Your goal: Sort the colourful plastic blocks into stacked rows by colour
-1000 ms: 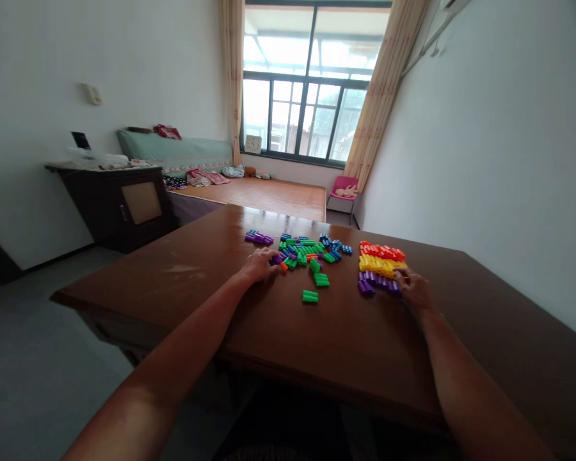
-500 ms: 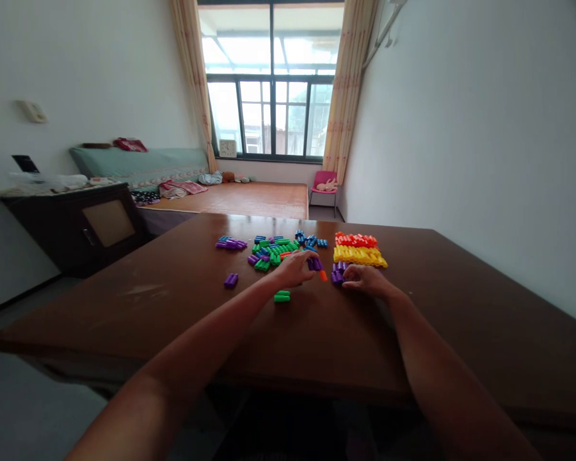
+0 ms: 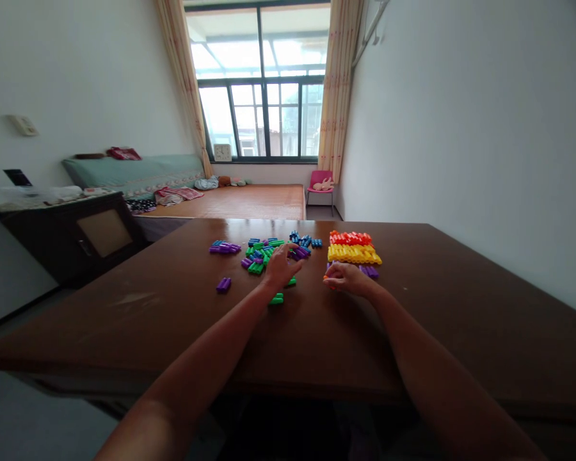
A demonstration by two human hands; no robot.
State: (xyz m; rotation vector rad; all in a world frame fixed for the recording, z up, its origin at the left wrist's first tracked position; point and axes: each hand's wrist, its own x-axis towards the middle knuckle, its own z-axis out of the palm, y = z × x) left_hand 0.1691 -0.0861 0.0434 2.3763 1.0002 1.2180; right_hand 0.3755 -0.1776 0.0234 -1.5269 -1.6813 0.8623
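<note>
My left hand [image 3: 281, 267] hovers at the right side of a mixed heap of small tube-shaped plastic pieces [image 3: 256, 264], mostly green with purple and blue. Its fingers are apart, close to a purple cluster [image 3: 299, 253]. My right hand [image 3: 346, 279] is closed at the fingertips around an orange plastic piece [image 3: 326, 278], most of which the fingers hide. Purple pieces [image 3: 368, 272] lie just behind and right of that hand, below a row of yellow pieces [image 3: 354, 254] and a row of red-orange pieces [image 3: 350, 238]. Green pieces [image 3: 277, 299] sit partly behind my left wrist.
On the brown table [image 3: 173, 333], a purple pair [image 3: 223, 285] lies left, with a purple and blue group [image 3: 224, 247] farther back. Dark blue pieces [image 3: 305, 239] are behind the heap. A bed [image 3: 249, 200] and a pink chair [image 3: 320, 181] stand beyond the table.
My left hand has moved left and opened, away from the purple pieces and orange piece. My right hand has shifted left onto the orange piece; purple pieces now show to its right. The view has turned slightly.
</note>
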